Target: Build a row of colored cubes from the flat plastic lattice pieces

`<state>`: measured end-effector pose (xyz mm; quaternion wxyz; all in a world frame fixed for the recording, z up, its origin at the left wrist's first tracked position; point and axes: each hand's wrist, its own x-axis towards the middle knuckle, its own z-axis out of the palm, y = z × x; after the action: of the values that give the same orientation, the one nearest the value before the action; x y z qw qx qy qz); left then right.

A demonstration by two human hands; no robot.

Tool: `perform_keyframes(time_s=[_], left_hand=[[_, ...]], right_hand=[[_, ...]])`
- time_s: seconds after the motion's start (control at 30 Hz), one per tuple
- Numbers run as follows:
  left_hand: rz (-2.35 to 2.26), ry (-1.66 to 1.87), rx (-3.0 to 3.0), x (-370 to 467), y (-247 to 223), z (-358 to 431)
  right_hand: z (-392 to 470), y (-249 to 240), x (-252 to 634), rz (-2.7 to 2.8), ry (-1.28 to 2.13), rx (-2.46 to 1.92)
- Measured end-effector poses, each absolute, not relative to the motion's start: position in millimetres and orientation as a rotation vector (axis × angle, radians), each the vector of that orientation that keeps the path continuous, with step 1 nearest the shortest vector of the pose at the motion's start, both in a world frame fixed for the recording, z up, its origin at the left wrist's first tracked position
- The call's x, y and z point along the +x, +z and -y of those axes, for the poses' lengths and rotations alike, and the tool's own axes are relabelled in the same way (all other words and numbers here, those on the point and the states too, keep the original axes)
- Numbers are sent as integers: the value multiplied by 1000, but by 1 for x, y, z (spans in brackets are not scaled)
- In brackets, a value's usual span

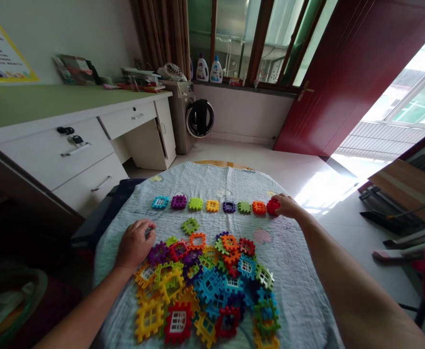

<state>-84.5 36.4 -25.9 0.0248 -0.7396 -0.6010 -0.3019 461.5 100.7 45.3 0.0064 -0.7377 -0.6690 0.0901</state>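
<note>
My right hand [287,204] has its fingers on a red toy building tile [273,207] at the right end of a row of several tiles. Leftward in that row come an orange tile [259,208], a green tile [244,207], a dark purple tile [229,207], a yellow tile [212,206] and more, ending with a blue tile [160,202]. My left hand [137,241] rests at the left of a mixed pile of notched tiles, fingers curled but apart, with nothing visible in it. A purple tile [158,252] lies closest to it. One green tile [190,225] sits between row and pile.
A pale cloth [121,271] covers the round table. Beyond it are a white desk [74,155], a washing machine [183,116] with its door open, and a red door [329,72]. A basket [34,300] stands at the lower left.
</note>
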Motion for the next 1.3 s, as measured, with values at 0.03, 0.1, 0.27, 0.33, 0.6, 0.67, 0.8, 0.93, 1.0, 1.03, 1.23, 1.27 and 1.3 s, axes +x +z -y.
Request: perform_keyframes(time_s=[0.03,0.1,0.27,0.33,0.6,0.67,0.8,0.93,1.0,1.03,1.23,1.27,1.3], left_hand=[[1866,-930,-2287,-84,-25,-36],[1880,-925,-2285,-84,-25,-36],[1887,-927,-2281,-84,-24,-36],[1887,-929,-2281,-84,-24,-36],[1873,-926,-2281,-83,-24,-35],[1882,-920,-2281,-83,-23,-34],[1905,-924,-2281,-83,-24,-34],[1918,-930,-2269,-83,-26,-34],[1918,-930,-2261,-83,-27,-35],[1917,-928,-2259,-83,-27,-35],[1930,-935,-2243,-82,-27,-35],[1933,-938,-2241,-81,-26,-34],[1937,-942,-2238,-81,-25,-34]], right_hand=[[-102,45,462,2099,288,-2310],[-104,44,462,2110,298,-2313],[-105,40,462,2112,306,-2319],[-105,40,462,2100,300,-2321],[-77,52,451,1964,160,-2204],[-55,48,442,1916,133,-2072],[-3,23,418,1872,260,-1870],[33,-6,394,1854,380,-1892],[41,-16,385,1839,353,-1932],[43,-19,382,1826,317,-1946],[44,-26,371,1756,118,-1989],[44,-25,370,1756,109,-1998],[45,-25,369,1757,103,-2005]])
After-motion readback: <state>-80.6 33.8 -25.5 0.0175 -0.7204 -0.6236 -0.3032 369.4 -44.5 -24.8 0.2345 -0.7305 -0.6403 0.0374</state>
